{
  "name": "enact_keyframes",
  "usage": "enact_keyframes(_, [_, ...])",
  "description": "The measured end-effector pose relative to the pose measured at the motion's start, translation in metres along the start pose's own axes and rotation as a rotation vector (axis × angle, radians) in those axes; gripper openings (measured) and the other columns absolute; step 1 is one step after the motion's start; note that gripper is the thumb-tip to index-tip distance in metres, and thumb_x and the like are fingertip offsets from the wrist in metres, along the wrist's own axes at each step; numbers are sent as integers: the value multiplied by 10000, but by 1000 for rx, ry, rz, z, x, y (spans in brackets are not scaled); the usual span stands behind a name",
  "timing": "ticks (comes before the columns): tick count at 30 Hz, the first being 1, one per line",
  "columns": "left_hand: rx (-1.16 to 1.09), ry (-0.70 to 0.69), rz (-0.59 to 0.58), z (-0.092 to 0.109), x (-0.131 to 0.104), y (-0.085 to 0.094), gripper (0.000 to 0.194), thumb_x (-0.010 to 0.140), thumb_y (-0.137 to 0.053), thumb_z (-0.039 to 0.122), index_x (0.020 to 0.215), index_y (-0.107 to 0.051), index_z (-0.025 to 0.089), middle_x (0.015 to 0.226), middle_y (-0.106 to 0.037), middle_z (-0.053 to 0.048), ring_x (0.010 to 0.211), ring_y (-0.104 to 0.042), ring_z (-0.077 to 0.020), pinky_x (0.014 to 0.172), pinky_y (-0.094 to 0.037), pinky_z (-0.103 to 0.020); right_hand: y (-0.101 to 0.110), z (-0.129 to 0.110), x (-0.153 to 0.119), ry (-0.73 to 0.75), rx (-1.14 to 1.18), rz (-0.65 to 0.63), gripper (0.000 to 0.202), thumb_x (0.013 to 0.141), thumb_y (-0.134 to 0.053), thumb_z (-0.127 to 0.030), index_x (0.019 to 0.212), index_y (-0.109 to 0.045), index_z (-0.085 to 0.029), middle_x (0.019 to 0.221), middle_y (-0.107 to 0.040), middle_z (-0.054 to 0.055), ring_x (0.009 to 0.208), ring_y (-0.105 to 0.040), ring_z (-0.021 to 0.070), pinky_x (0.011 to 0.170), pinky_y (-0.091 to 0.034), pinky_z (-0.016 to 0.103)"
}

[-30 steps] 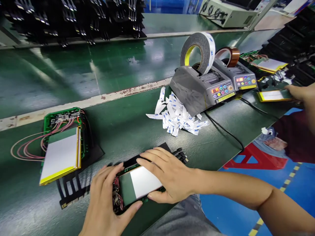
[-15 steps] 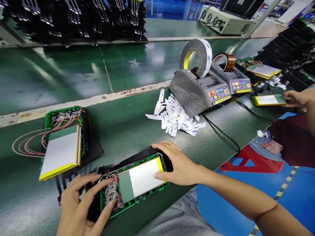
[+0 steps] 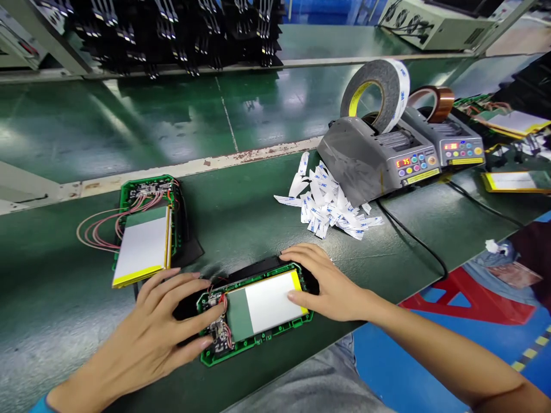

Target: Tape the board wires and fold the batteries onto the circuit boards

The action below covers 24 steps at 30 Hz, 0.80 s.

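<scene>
A green-framed case lies near the bench's front edge, with a white and grey-green battery pack inside and a circuit board with red wires at its left end. My right hand grips the case's right end, thumb on the pack's yellow edge. My left hand rests at the left end, fingers spread, one fingertip over the board and wires. Behind my left hand, a second case has a battery pack lying tilted over it, joined by looping pink wires.
White tape backing strips are heaped beside a grey tape dispenser holding a large roll. Another dispenser carries brown tape. A black cable runs to the bench edge. Black parts are stacked at the back.
The view has shifted, so the bench items appear further right. My left hand has turned flatter, with its fingers reaching across from the left. The other person's hand at the far right is out of view.
</scene>
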State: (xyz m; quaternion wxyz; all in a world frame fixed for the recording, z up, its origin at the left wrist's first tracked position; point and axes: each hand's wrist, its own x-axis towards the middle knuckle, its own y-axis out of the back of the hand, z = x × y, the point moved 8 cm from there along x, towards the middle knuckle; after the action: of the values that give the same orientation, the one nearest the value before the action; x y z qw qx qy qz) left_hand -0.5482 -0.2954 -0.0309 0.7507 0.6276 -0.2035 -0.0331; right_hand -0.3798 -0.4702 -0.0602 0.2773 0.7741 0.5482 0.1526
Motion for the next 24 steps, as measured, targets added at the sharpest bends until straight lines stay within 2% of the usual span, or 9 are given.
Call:
enact_keyframes(3, [71,-83,-6,0,2,2,313,939,-538,353,1234,-642,354,1170,-561,-71,1154,-510,-283,1087,-305,-476,3,-11,-1,37,-87,40,514,928,-632,-386,1378,-477,-191,1401,-545,123,1336,-431,277,1118,-388,532])
enact_keyframes(6, [103,-87,-9,1,2,2,289,968,-497,358,1221,-638,359,1141,-596,-62,1131,-526,-282,1061,-324,-484,2,-46,1,216,-252,157,432,948,-563,-253,1362,-483,-155,1392,-557,130,1316,-430,273,1120,-363,515])
enact_keyframes(8, [124,-93,-11,3,2,2,276,987,-471,361,1212,-632,367,1101,-627,-44,1119,-535,-273,1050,-337,-478,-12,-72,3,370,-320,150,379,970,-521,-223,1338,-502,-135,1327,-606,117,1235,-475,253,1090,-379,464])
enact_keyframes(10, [137,-91,-7,4,1,3,271,1001,-453,359,1210,-624,375,1058,-651,-28,1112,-544,-260,1033,-357,-458,-30,-88,8,465,-355,85,364,998,-503,-265,1327,-513,-110,1269,-638,110,1148,-503,240,1033,-410,418])
enact_keyframes(14, [134,-90,10,5,-2,2,277,1013,-442,339,1226,-616,377,1011,-678,-13,1098,-568,-236,1002,-385,-421,-51,-92,18,479,-425,0,425,1009,-518,-347,1338,-518,-77,1288,-614,128,1114,-486,251,996,-407,414])
enact_keyframes(19, [147,-77,17,6,-8,-1,300,1020,-437,288,1210,-622,427,1009,-699,12,1115,-606,-203,1085,-359,-423,-56,-90,19,517,-486,-65,417,1038,-462,-389,1340,-540,-112,1310,-610,113,1101,-479,241,957,-411,399])
enact_keyframes(24, [176,-157,28,11,-12,3,321,998,-488,188,1221,-646,356,981,-746,21,1061,-640,-178,1183,-267,-416,-61,-98,15,655,-696,-85,425,1074,-370,-373,1297,-598,-92,1330,-579,102,1003,-509,229,840,-433,383])
